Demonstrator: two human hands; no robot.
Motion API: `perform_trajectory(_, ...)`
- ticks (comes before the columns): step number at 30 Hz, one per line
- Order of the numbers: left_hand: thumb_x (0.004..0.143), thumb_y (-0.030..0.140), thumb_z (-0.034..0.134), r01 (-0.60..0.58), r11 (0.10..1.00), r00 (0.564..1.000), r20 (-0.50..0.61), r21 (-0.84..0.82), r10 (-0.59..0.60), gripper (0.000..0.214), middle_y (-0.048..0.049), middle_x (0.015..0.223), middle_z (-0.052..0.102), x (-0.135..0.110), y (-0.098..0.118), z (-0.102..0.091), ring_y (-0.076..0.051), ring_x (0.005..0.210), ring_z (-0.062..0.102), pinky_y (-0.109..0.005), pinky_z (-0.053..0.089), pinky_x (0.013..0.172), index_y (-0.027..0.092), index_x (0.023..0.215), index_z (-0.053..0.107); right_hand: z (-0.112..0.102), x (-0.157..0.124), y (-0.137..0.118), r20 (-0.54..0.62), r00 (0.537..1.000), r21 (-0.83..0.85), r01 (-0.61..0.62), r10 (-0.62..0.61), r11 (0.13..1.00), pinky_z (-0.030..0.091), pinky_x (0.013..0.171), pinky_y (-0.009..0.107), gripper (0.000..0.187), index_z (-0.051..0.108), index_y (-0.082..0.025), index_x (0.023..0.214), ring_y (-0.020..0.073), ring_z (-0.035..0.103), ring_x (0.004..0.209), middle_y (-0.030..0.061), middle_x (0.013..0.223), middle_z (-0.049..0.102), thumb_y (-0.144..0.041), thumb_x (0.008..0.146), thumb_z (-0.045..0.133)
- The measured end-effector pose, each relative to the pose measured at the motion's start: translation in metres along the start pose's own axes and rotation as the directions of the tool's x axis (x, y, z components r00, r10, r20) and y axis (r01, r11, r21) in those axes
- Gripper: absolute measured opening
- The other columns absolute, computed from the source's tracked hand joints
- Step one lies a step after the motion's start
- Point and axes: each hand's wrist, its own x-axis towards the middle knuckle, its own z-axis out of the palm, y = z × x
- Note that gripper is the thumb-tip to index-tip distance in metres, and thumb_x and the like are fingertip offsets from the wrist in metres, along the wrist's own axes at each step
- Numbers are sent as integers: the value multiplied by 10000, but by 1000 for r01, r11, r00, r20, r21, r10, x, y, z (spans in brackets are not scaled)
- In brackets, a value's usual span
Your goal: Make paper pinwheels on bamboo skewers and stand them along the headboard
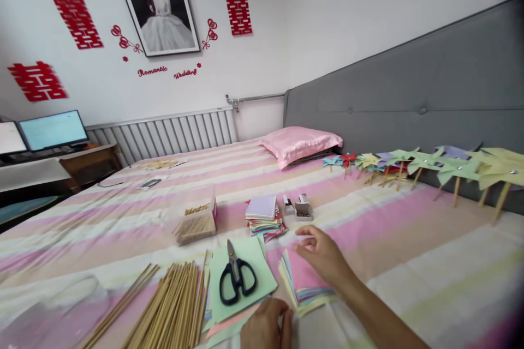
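Note:
My right hand (321, 255) hovers at the upper edge of a fanned stack of coloured paper squares (307, 275), pink on top. Its thumb and forefinger are apart, with nothing visible between them. At the bottom edge, my left hand (267, 324) is closed with its fingers curled down; whatever it may hold is hidden. Just beyond that hand, black-handled scissors (236, 278) lie on green paper sheets (264, 272). Left of the sheets is a bundle of thin wooden sticks (174, 305).
A taller paper pile (262, 210) stands behind, beside small open boxes (302, 208) and a clear box of short sticks (196, 226). Finished paper pinwheels (458, 166) line the grey headboard (388, 98). A pink pillow (301, 143) and a phone (150, 184) lie farther off.

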Motion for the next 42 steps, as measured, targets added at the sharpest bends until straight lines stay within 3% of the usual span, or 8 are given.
perform_trajectory(4,821,207,420,2,999,1000,17,-34,-2,227,-22,688,663,-3,-2,-5,-147,581,619,-231,359,521,225,764,639,16,-16,5,119,990,-185,96,-74,978,392,835,337,226,635,-194,839,236,558,923,57,927,653,-202,617,595)
perform_trajectory(10,821,215,408,34,997,999,17,-72,-33,239,-26,726,665,-2,-5,-6,-159,609,613,-244,355,527,224,768,641,0,-21,29,158,987,-289,75,-30,954,392,848,330,281,658,-181,881,234,572,923,70,944,669,-192,611,581)
perform_trajectory(16,838,217,382,3,999,999,47,-46,-1,236,-23,745,656,0,2,-6,-171,638,621,-251,370,536,227,774,609,-8,-22,38,269,962,-310,120,-34,943,379,900,324,418,647,-145,983,242,540,1011,101,1077,626,-201,569,630)
perform_trajectory(31,837,240,388,3,999,1000,11,-38,-2,219,-13,712,649,-3,2,-2,-178,636,625,-247,373,529,247,767,596,-15,-20,47,283,959,-324,109,-14,940,404,859,309,400,650,-168,995,237,567,965,85,1031,651,-182,602,577)
perform_trajectory(42,840,241,377,1,999,999,42,-39,1,228,-16,724,649,0,3,-3,-178,657,626,-247,378,540,240,773,594,-19,-18,45,297,954,-331,127,-24,935,407,834,293,372,666,-192,960,244,576,954,77,1015,665,-216,591,619)
